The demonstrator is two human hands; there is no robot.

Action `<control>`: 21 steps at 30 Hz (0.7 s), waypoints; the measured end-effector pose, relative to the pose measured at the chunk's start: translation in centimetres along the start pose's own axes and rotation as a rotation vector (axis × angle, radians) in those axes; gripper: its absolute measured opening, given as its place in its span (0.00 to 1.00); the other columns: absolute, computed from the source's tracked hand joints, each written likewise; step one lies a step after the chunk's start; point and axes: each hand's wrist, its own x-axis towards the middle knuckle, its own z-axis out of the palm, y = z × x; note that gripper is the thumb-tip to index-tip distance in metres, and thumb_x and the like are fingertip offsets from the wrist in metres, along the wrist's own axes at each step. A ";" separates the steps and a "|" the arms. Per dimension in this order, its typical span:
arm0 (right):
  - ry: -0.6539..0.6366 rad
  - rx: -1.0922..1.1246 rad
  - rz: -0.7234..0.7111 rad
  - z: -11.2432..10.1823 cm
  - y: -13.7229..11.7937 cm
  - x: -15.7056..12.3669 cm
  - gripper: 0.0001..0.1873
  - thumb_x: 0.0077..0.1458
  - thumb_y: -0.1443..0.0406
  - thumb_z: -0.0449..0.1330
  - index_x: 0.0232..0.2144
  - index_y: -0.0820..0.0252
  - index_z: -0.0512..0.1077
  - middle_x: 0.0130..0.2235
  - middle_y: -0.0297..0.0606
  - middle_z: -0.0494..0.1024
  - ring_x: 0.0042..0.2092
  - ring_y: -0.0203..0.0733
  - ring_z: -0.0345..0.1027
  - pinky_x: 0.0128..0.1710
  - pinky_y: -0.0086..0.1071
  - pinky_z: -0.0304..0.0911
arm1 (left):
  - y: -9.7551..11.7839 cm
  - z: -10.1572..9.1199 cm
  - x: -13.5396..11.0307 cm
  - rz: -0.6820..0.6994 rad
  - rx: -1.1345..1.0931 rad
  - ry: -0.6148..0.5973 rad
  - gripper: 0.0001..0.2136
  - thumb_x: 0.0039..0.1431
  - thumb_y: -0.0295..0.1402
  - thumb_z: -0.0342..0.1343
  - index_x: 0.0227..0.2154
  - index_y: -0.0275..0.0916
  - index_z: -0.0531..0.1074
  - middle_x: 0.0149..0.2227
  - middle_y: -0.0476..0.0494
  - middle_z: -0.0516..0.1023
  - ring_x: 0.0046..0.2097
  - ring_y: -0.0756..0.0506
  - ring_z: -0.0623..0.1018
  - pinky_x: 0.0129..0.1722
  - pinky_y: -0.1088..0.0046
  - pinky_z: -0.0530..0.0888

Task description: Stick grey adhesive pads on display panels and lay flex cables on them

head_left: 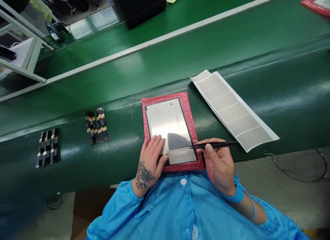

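Note:
A silver display panel [168,124] lies on a red bubble-wrap sheet [187,106] at the near edge of the green bench. My left hand [151,157] rests flat on the panel's lower left corner, fingers spread over it. My right hand [219,161] grips black tweezers [216,144] whose tips point left and touch a grey rectangular sticker [182,155] lying across the panel's bottom edge. A blue strap circles my right wrist.
A white backing sheet [233,111] with several grey stickers lies to the right of the panel. Two groups of black-and-gold flex strips [96,126] [47,147] sit to the left. A white rail crosses the green belt [180,57] behind. A black box [140,6] stands far back.

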 end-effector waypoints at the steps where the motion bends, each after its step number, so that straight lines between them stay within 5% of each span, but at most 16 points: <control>1: -0.064 0.008 0.037 0.6 0.1 0.0 0.17 0.61 0.48 0.71 0.38 0.51 0.77 0.35 0.35 0.87 0.34 0.43 0.83 0.35 0.35 0.80 | -0.3 0.0 -0.4 -0.048 0.033 0.033 0.29 0.79 0.41 0.47 0.78 0.44 0.57 0.74 0.34 0.70 0.76 0.35 0.67 0.75 0.43 0.64; 5: -0.204 -0.004 0.117 2.2 1.1 -0.4 0.18 0.60 0.46 0.72 0.37 0.50 0.78 0.35 0.34 0.87 0.38 0.46 0.85 0.37 0.35 0.81 | 0.5 0.5 -0.8 -0.011 0.162 -0.041 0.26 0.75 0.43 0.54 0.73 0.51 0.68 0.74 0.39 0.71 0.75 0.29 0.68 0.73 0.41 0.66; 12: -0.150 -0.135 0.075 1.8 2.1 -0.6 0.17 0.61 0.45 0.71 0.37 0.49 0.78 0.38 0.39 0.87 0.48 0.54 0.87 0.37 0.39 0.83 | 1.2 -0.4 -1.1 0.021 0.217 -0.051 0.30 0.73 0.49 0.56 0.73 0.48 0.67 0.73 0.37 0.72 0.74 0.28 0.69 0.74 0.41 0.62; 16: -0.187 -0.159 0.086 1.6 1.7 -0.3 0.16 0.61 0.44 0.71 0.37 0.45 0.78 0.35 0.36 0.87 0.48 0.56 0.87 0.47 0.48 0.85 | 0.6 -0.6 -2.3 0.079 0.216 -0.022 0.25 0.72 0.51 0.58 0.69 0.55 0.73 0.71 0.42 0.75 0.72 0.29 0.72 0.76 0.39 0.59; 21: -0.186 -0.115 0.113 1.6 1.1 -0.1 0.15 0.60 0.47 0.73 0.36 0.48 0.80 0.36 0.33 0.88 0.49 0.50 0.87 0.50 0.41 0.84 | 0.5 0.1 -3.5 0.167 0.194 0.004 0.21 0.70 0.47 0.63 0.64 0.61 0.77 0.71 0.46 0.75 0.70 0.31 0.74 0.75 0.36 0.61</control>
